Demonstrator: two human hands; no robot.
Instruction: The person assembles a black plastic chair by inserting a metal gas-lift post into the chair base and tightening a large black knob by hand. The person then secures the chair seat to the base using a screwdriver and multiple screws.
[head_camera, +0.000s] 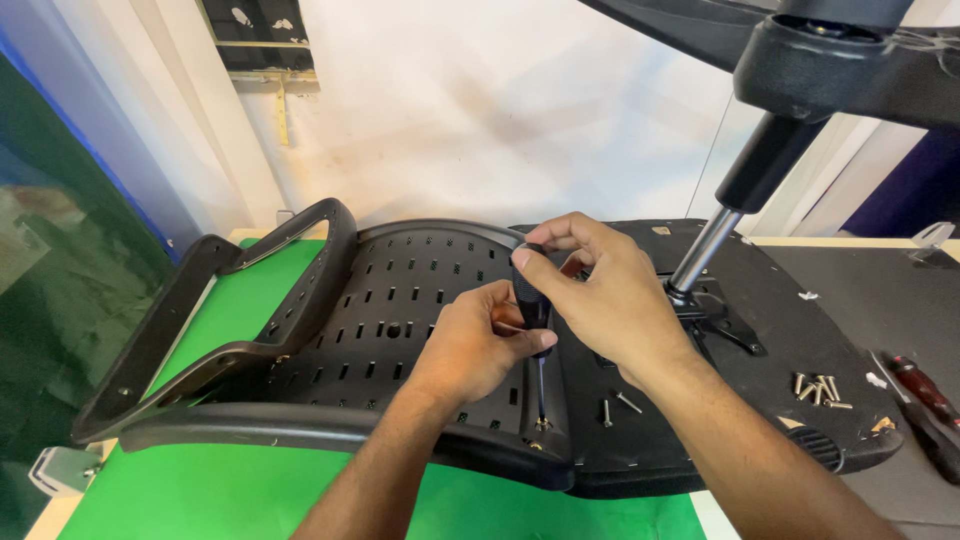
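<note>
Both hands clamp one screwdriver (535, 330): right hand (600, 300) wraps the black handle's top, left hand (475, 345) pinches lower; it stands near upright, tip down on a screw (541, 424) at the slotted chair back (400, 320); loose screws (822, 390) (right side) on the upturned seat (800, 340), gas cylinder (715, 235) just behind; green worktop (240, 480) below.

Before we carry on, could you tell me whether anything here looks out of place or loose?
Two screws lie loose on the upturned chair seat, apart from the small pile of screws. Otherwise nothing stands out.
</note>
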